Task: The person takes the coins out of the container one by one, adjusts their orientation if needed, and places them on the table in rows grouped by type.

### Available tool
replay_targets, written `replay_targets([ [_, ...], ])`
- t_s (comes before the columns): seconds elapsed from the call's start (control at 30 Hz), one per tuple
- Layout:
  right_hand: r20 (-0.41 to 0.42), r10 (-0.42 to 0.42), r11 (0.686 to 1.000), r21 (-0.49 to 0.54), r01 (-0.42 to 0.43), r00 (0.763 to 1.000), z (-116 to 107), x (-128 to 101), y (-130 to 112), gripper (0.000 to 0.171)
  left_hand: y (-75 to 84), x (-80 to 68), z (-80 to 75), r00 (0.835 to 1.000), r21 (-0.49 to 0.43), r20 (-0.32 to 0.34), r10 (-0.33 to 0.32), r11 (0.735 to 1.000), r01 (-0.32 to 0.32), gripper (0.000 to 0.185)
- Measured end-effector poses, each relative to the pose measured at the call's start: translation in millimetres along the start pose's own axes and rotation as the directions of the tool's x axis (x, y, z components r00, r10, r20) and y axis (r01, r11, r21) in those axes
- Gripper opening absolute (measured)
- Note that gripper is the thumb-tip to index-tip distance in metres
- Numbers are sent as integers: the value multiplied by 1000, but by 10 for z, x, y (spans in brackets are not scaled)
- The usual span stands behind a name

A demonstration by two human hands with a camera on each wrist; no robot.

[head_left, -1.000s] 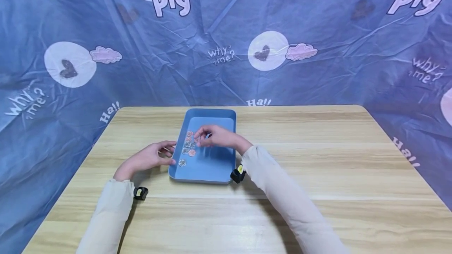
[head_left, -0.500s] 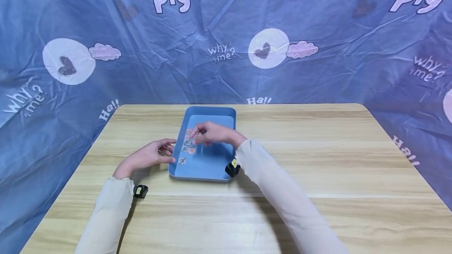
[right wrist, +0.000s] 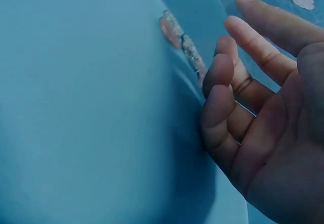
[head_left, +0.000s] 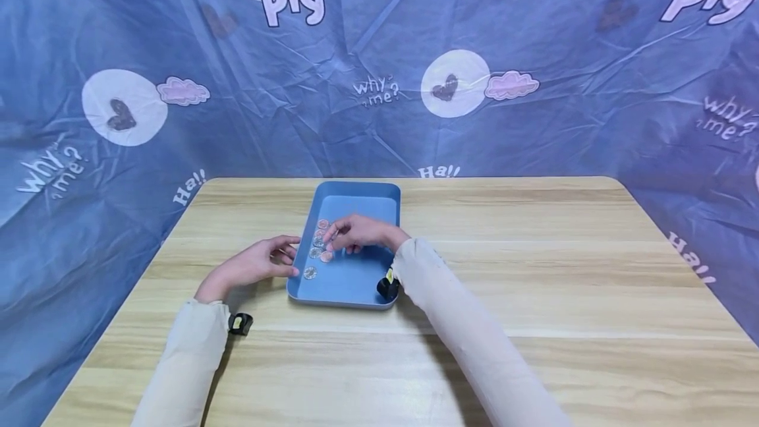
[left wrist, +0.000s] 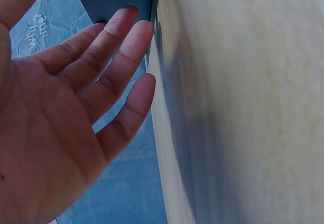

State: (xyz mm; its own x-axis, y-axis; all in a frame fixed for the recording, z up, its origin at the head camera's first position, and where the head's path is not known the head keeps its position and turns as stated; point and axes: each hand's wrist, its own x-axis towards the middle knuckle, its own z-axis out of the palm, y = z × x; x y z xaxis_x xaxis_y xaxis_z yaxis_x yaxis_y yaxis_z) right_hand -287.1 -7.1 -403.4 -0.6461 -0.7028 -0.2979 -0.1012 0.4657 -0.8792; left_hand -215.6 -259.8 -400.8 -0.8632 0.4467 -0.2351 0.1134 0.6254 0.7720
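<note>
The right hand (head_left: 358,234) hovers over the coins (head_left: 320,246) in the blue tray (head_left: 362,282), fingers loosely bent and holding nothing. The coins line the tray's nine o'clock side. The left hand (head_left: 255,263) rests with relaxed, straight fingers against the tray's nine o'clock wall on the wooden table (head_left: 534,269).

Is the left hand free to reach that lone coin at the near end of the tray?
Probably yes: the left hand lies open beside the tray, the lone coin just past its low rim.
</note>
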Motion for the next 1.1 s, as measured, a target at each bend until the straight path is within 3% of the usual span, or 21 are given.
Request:
replay_targets([
  [0.47,66,21,991,-135,-12,998,44,88,43,24,-20,-16,-15,1000,19,-7,-5,1000,5,75],
  [0.83,60,47,988,-151,-37,997,101,123,29,30,-38,-27,-9,1000,12,9,11,1000,-11,77],
  [1.1,12,55,974,-220,-51,998,119,121,21,28,-48,5,-16,1000,4,19,9,1000,-9,76],
])
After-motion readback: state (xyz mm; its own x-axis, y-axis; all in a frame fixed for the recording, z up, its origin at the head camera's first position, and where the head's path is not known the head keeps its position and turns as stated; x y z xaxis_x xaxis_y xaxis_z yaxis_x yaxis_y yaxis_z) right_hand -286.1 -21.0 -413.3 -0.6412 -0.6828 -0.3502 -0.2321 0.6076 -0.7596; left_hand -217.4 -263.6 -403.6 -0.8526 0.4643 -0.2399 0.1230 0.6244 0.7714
